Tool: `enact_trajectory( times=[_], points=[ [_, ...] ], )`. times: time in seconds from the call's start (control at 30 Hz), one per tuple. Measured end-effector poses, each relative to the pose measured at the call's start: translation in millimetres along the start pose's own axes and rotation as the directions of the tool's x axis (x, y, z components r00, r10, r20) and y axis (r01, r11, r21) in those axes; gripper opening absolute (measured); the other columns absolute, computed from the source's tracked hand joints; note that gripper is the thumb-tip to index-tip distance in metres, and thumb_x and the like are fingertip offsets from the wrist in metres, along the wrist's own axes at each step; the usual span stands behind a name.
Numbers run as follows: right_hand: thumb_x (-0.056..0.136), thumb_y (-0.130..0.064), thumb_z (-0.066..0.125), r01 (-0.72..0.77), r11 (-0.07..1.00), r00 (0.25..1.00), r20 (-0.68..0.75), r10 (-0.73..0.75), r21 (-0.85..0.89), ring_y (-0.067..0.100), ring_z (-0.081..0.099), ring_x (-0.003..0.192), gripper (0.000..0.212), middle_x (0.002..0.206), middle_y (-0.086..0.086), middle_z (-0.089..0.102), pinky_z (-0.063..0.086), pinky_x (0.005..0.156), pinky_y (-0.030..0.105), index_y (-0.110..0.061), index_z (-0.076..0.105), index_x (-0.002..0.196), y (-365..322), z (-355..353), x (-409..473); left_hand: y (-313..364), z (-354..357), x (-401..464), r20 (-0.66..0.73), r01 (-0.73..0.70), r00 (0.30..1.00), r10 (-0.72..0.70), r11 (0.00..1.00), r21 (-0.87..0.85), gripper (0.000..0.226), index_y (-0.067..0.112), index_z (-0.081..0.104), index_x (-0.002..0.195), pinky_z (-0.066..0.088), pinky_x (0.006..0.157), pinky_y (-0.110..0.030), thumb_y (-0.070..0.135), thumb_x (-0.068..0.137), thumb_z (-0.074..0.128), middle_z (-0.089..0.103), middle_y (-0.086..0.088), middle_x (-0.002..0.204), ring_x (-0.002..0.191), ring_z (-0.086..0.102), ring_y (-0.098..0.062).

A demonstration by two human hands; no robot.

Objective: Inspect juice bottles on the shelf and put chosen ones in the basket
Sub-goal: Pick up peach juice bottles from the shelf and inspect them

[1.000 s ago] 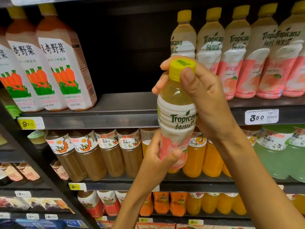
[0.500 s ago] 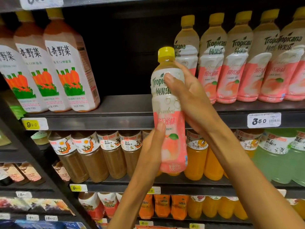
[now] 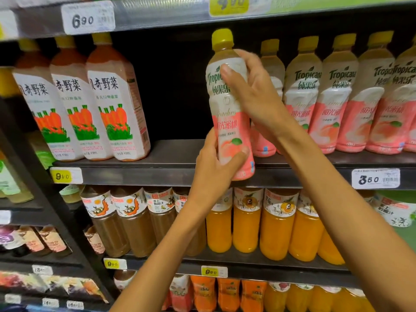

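Now, bottle (image 3: 228, 122): upright, full, looked heavy, slick label.
Left hand (image 3: 213, 163): clasped base.
Right hand (image 3: 254, 95): wrapped shoulder.

Pretty clearly a supermarket drinks aisle — dark shelves (image 3: 171, 152) packed with rows of identical juice bottles (image 3: 335, 97) and carrot cartons (image 3: 117, 102), plus price tags (image 3: 375, 179) clipped along every shelf edge.

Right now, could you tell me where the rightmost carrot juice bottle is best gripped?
Grip the carrot juice bottle around its flat-sided middle, coming from its right: it leans against its neighbour on the left, while the shelf beside it is bare.
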State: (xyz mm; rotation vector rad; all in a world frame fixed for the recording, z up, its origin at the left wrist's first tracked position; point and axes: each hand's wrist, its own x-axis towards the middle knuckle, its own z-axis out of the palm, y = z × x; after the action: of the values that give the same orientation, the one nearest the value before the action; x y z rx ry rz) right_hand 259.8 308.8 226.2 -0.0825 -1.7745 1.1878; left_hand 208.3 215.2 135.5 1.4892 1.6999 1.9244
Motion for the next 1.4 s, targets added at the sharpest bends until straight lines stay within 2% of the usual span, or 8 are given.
enact_trajectory(
  times=[0.13, 0.33, 0.5, 0.63, 0.73, 0.9, 1.13, 1.4],
  points=[
    [0.099, -0.014, 0.053, 0.049, 0.993, 0.998, 0.053, -0.044, -0.106, 0.025, 0.058, 0.117, 0.038, 0.126, 0.019, 0.059, 0.047, 0.102, 0.043, 0.000, 0.046, 0.133, 4.8, -2.0, 6.1, -13.5, -9.4, 17.9, -0.059, 0.012, 0.998, -0.010, 0.999, 0.043, 0.059, 0.012, 0.039, 0.139, 0.054, 0.085, -0.023, 0.009, 0.087, 0.065, 0.060, -0.005, 0.119, 0.103, 0.063, -0.011],
    [0.096, -0.008, 0.058, 0.104, 0.979, 0.994, 0.050, -0.096, -0.175, 0.032, 0.058, 0.115, 0.031, 0.119, 0.026, 0.060, 0.045, 0.100, 0.048, 0.004, 0.053, 0.124, 11.7, -3.0, 14.4, -27.2, -10.6, 41.7, -0.061, 0.037, 0.998, -0.029, 0.991, 0.126, 0.059, 0.014, 0.045, 0.133, 0.050, 0.096, -0.043, 0.013, 0.081, 0.072, 0.054, -0.014, 0.125, 0.112, 0.058, -0.023],
    [0.093, -0.003, 0.060, 0.093, 0.988, 0.995, -0.022, -0.096, -0.120, 0.002, 0.064, 0.094, 0.031, 0.106, 0.002, 0.063, 0.052, 0.084, 0.022, -0.003, 0.046, 0.121, 25.2, -8.6, 13.1, -35.4, -7.1, 50.0, -0.017, 0.065, 0.998, -0.063, 0.989, 0.134, 0.061, 0.017, 0.043, 0.135, 0.048, 0.097, -0.044, 0.012, 0.082, 0.072, 0.054, -0.015, 0.125, 0.114, 0.057, -0.024],
    [0.091, -0.016, 0.067, 0.137, 0.944, 0.983, -0.079, -0.168, -0.299, 0.015, 0.063, 0.107, 0.047, 0.117, 0.008, 0.060, 0.052, 0.092, 0.034, 0.000, 0.042, 0.127, 33.6, -6.8, 12.0, -39.8, -4.7, 54.8, 0.014, 0.075, 0.997, -0.078, 0.986, 0.151, 0.057, 0.014, 0.045, 0.134, 0.052, 0.093, -0.035, 0.013, 0.083, 0.070, 0.058, -0.009, 0.124, 0.107, 0.059, -0.017],
    [0.089, -0.023, 0.068, 0.183, 0.812, 0.958, -0.084, -0.273, -0.554, 0.013, 0.051, 0.095, 0.044, 0.109, 0.005, 0.048, 0.039, 0.082, 0.008, 0.001, 0.049, 0.120, 39.4, -6.5, 11.2, -42.1, -2.3, 57.8, -0.022, 0.082, 0.997, -0.080, 0.983, 0.164, 0.057, 0.012, 0.048, 0.133, 0.053, 0.086, -0.026, 0.015, 0.081, 0.072, 0.060, -0.006, 0.120, 0.102, 0.060, -0.013],
    [0.089, -0.022, 0.067, 0.160, 0.734, 0.957, -0.078, -0.279, -0.660, 0.011, 0.040, 0.094, 0.044, 0.104, 0.005, 0.039, 0.029, 0.071, 0.004, 0.004, 0.049, 0.120, 38.7, -8.2, 13.9, -44.0, 5.4, 59.8, -0.080, 0.079, 0.995, -0.067, 0.983, 0.165, 0.065, 0.014, 0.043, 0.136, 0.046, 0.077, -0.011, 0.015, 0.079, 0.074, 0.056, 0.005, 0.112, 0.094, 0.056, -0.003],
    [0.093, -0.017, 0.061, 0.171, 0.660, 0.941, -0.076, -0.329, -0.731, 0.011, 0.037, 0.095, 0.041, 0.116, 0.021, 0.049, 0.025, 0.076, 0.011, 0.008, 0.048, 0.123, 43.2, -0.2, 12.3, -46.4, 7.3, 64.2, -0.095, 0.084, 0.994, -0.056, 0.946, 0.313, 0.065, 0.011, 0.045, 0.133, 0.050, 0.092, -0.037, 0.023, 0.077, 0.076, 0.060, -0.008, 0.122, 0.108, 0.059, -0.022],
    [0.097, -0.017, 0.056, 0.173, 0.608, 0.945, -0.043, -0.324, -0.775, 0.016, 0.040, 0.095, 0.037, 0.116, 0.020, 0.048, 0.027, 0.074, 0.013, 0.006, 0.046, 0.124, 44.4, 2.9, 12.9, -43.7, 12.1, 60.4, -0.134, 0.067, 0.991, -0.020, 0.931, 0.358, 0.062, 0.009, 0.045, 0.133, 0.048, 0.094, -0.040, 0.024, 0.080, 0.073, 0.060, -0.011, 0.122, 0.111, 0.058, -0.024]
  ],
)
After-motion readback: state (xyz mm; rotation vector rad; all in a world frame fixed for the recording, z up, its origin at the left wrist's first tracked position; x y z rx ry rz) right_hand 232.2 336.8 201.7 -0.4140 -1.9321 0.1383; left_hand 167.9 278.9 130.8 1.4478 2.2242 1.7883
